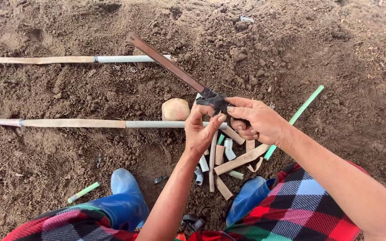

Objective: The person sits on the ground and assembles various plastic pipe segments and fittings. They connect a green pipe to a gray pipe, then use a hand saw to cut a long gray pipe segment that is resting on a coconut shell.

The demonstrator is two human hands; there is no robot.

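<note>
Gripping a dark wrapped joint [213, 101] at centre of frame, both hands meet over bare soil [68, 89]. Left hand [200, 131], just below centre, has fingers curled narrow w/ thumb and forefinger pinched on the black wrap's lower edge. Right hand [255, 120], right of centre, is closed on same wrap from the other side, forefinger laid along its top. From that wrap a long brown flat strip [166, 62] runs diagonally up toward upper-centre, its far end lifted over the dirt.

Below the hands, a heap of short cut pieces [224, 160], tan strips plus pale tube bits, lies on the ground btwn two blue rubber boots [126, 196]. A green tube [298, 116] slants from right of centre down behind the right wrist. A rounded tan stone [175, 109] sits just left of the hands, touching a long pale pipe w/ tan sleeve [74, 123] that crosses the left half. A second similar pipe [81, 59] lies at upper left, well apart. Small green tube offcut [83, 192] at lower left. Red, green and blue checked cloth [300, 209] covers the knees along bottom edge.
</note>
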